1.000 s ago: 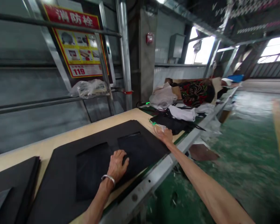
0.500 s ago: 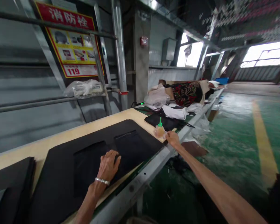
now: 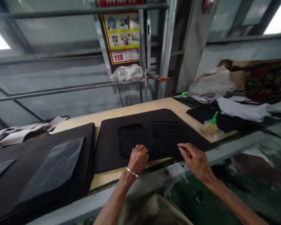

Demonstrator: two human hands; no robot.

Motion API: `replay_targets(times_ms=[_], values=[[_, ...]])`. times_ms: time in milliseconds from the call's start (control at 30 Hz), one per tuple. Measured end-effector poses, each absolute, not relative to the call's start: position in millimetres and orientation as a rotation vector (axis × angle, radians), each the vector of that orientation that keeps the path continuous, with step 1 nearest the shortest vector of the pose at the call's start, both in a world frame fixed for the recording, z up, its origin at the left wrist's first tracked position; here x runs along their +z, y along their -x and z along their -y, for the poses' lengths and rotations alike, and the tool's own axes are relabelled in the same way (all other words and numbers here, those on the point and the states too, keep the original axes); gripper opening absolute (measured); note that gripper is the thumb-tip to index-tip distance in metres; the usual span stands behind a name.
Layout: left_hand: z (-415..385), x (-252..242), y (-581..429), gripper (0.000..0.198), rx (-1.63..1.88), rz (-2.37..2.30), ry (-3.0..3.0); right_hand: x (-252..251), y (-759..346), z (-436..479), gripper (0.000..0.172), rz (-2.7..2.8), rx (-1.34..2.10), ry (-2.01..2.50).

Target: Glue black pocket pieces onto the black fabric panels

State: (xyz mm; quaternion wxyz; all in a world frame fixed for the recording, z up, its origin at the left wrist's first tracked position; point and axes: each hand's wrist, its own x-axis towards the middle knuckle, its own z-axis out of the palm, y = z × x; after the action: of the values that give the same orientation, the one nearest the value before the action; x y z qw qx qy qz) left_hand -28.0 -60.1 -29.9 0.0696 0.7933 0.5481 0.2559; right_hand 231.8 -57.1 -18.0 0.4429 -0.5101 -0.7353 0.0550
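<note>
A large black sheet (image 3: 109, 147) lies on the pale board, with two darker rectangular pieces on it, a left piece (image 3: 131, 137) and a right piece (image 3: 167, 134). My left hand (image 3: 138, 159), with a silver bracelet, rests by the lower right corner of the left piece. Its fingers are loosely bent and it holds nothing I can see. Just above the sheet's front edge, near the right piece, my right hand (image 3: 195, 161) is closed in a pinch; what is between the fingertips is too small to name. A plastic bottle with a green nozzle (image 3: 210, 126) stands beyond it.
Stacked black sheets (image 3: 79, 165) with grey pieces on top lie at the left. The pale board (image 3: 107, 179) extends under the work. A metal table edge (image 3: 175, 170) runs along the front. White cloth (image 3: 243, 109), plastic bags (image 3: 213, 84) and black fabric lie at the right.
The view has swung left, bringing more of the stacked sheets into sight. My right hand has left the bottle and come back towards the black sheet. My left hand stays on the sheet.
</note>
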Motion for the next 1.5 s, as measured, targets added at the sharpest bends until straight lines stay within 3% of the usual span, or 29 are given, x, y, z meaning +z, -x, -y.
replay_targets(times_ms=[167, 433, 667, 833, 1067, 1267, 1367, 1500], values=[[25.3, 7.1, 45.9, 0.010, 1.236, -1.586, -2.100, -7.0, -160.1, 88.0, 0.024, 1.846, 0.840, 1.225], [-33.1, 79.9, 108.7, 0.018, 1.887, -1.638, -1.360, 21.2, -67.7, 39.9, 0.051, 1.102, 2.000, 0.881], [-23.0, 68.5, 150.0, 0.022, 2.071, -1.496, -0.900, 51.8, -29.5, 51.5, 0.063, 0.765, 2.417, 0.809], [-16.1, 77.6, 166.3, 0.026, 2.142, -1.362, -0.753, 67.7, -10.1, 50.5, 0.061, 0.792, 2.340, 0.811], [-24.4, 95.9, 186.4, 0.030, 2.169, -1.271, -0.693, 112.9, 35.2, -16.8, 0.010, 0.865, 1.953, 0.931], [-1.5, 132.9, 200.6, 0.030, 2.191, -1.084, -1.025, 148.2, 42.7, -36.4, 0.013, 1.157, 1.495, 0.689], [38.6, 107.9, 192.7, 0.036, 2.116, -1.135, -1.011, 112.7, 23.6, -17.6, 0.020, 1.316, 1.487, 0.753], [101.9, 30.8, 167.0, 0.047, 1.873, -1.206, -0.719, 26.3, -7.3, 14.9, 0.041, 1.483, 1.584, 1.065]])
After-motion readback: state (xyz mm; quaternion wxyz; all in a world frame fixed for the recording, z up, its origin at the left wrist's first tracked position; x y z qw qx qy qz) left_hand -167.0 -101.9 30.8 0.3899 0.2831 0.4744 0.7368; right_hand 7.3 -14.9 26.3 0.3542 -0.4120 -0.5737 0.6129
